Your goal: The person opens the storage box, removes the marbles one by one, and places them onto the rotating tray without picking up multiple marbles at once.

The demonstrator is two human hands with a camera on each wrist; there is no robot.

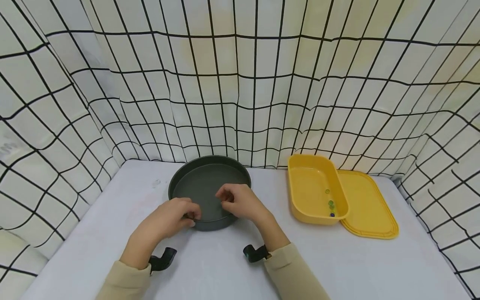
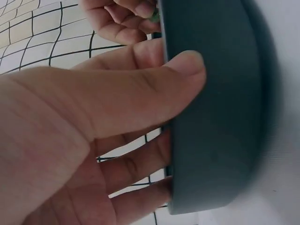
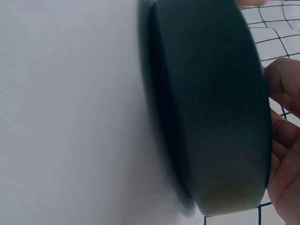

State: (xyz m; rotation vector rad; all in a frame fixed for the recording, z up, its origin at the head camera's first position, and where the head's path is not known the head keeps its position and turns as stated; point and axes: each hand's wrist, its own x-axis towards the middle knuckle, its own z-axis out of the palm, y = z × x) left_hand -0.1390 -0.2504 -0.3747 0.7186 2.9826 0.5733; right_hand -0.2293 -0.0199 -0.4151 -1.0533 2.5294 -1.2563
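Observation:
A round dark grey pan [image 1: 202,185] with a low wall stands on the white table. My left hand [image 1: 172,216] grips its near left rim, the thumb pressed on the outer wall and the other fingers inside, as the left wrist view shows. Above the right part of the pan is my right hand [image 1: 241,202], fingers curled together. Between its fingertips the left wrist view shows a sliver of a green marble [image 2: 155,17]; most of it is hidden. In the right wrist view, the pan wall [image 3: 215,108] covers part of that hand.
To the right stands a yellow plastic container [image 1: 307,187] with several small green and blue marbles [image 1: 331,204] inside. Its yellow lid [image 1: 369,206] lies partly under the container's right side. A white backdrop with a black grid [image 1: 247,91] encloses the table's back and sides.

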